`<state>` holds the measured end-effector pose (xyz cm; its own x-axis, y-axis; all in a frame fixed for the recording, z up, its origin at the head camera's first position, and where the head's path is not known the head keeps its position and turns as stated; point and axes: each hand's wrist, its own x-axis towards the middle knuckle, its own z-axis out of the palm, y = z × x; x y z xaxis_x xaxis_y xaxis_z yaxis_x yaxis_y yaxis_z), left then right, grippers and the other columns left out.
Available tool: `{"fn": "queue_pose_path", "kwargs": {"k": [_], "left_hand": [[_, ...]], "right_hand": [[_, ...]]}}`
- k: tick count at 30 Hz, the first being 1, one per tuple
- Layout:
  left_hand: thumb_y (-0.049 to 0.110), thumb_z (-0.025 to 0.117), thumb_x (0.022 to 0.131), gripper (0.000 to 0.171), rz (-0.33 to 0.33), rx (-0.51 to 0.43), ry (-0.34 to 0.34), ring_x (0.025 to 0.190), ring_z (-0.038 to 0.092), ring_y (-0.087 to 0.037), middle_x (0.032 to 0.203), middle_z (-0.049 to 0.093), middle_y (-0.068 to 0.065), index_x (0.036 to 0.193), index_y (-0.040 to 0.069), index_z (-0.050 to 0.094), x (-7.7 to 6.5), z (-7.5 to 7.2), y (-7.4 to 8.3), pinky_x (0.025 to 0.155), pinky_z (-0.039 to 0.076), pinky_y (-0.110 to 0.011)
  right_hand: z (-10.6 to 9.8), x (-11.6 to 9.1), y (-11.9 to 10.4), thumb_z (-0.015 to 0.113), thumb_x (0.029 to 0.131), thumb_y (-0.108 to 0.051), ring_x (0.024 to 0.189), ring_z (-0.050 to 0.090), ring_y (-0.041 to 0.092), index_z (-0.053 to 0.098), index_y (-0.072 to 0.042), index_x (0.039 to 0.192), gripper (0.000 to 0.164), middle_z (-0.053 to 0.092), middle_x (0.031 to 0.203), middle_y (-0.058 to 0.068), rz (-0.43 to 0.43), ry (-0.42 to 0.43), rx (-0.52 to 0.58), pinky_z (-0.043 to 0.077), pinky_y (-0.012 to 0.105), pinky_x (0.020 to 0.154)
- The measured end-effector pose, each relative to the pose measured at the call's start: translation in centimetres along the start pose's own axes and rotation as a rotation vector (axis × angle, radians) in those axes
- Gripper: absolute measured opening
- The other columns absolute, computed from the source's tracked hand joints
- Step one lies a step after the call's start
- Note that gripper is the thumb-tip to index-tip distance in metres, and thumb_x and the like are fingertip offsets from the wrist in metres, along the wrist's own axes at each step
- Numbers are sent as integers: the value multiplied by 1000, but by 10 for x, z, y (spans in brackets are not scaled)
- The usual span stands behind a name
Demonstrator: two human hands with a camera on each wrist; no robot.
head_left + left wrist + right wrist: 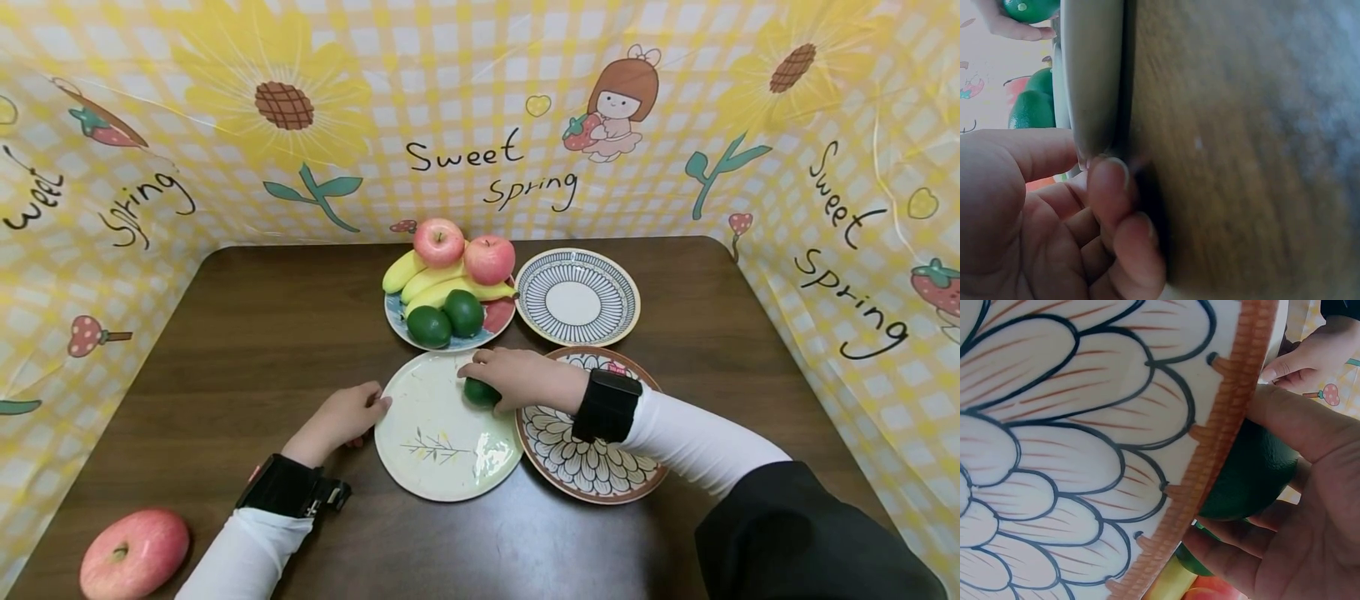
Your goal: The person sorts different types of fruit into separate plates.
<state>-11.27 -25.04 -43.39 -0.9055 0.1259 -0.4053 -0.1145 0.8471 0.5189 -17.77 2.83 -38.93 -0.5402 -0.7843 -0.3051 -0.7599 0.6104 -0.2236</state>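
My left hand point(347, 417) pinches the left rim of a pale cream plate point(427, 400) painted with a leafy sprig. In the left wrist view, the left fingers point(1110, 187) bend at the underside of that rim. My right hand point(513, 379) grips a dark green avocado point(480, 393) over the right part of the same plate, fingers and thumb curled round it. The right wrist view shows this avocado point(1250, 475) partly hidden behind the rim of a brown-edged flower-patterned plate point(1085, 437).
Behind the cream plate, a colourful plate point(405, 327) bears bananas point(442, 286), two apples point(438, 242) and two avocados point(429, 327). A blue-striped plate point(577, 297) stands to its right. One apple point(135, 553) sits at the table's front left. A checked yellow cloth point(465, 83) encloses the table.
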Motion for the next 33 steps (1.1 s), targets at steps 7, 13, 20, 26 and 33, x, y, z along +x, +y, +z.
{"fn": "queue_pose_path", "kwargs": {"k": [7, 13, 20, 26, 33], "left_hand": [[25, 54, 105, 22, -11, 12, -4, 57, 56, -20, 71, 53, -7, 90, 9, 52, 1, 1, 0, 55, 45, -30], [25, 55, 105, 23, -6, -1, -3, 56, 56, -20, 70, 52, -6, 89, 9, 52, 1, 2, 0, 55, 45, -30], [25, 55, 104, 24, -14, -1, 7, 55, 55, -19, 68, 49, -5, 88, 9, 50, 1, 0, 0, 54, 45, -30], [26, 55, 104, 23, -18, 1, 5, 56, 55, -19, 69, 49, -5, 89, 9, 51, 0, 0, 1, 55, 45, -30], [25, 54, 105, 22, -19, -3, 7, 54, 56, -19, 67, 49, -4, 89, 10, 52, 1, 2, 0, 55, 45, -30]], "right_hand": [[-2, -3, 2, 87, 82, -30, 129, 59, 31, 52, -20, 148, 76, 55, 145, 12, 1, -1, 33, 53, 47, 103], [-13, -3, 10, 82, 84, -46, 132, 59, 30, 50, -16, 150, 80, 55, 147, 11, 4, 50, 110, 50, 46, 109], [-31, 4, 22, 71, 96, -38, 132, 59, 33, 48, -7, 150, 67, 55, 148, 17, 54, 200, 112, 48, 46, 112], [-36, 26, 32, 74, 93, -21, 124, 62, 33, 40, -6, 156, 73, 47, 153, 22, 64, 274, 96, 51, 46, 108], [-39, 55, 34, 76, 92, -24, 120, 64, 31, 32, -14, 161, 82, 42, 156, 21, 165, 196, 112, 55, 44, 102]]}}
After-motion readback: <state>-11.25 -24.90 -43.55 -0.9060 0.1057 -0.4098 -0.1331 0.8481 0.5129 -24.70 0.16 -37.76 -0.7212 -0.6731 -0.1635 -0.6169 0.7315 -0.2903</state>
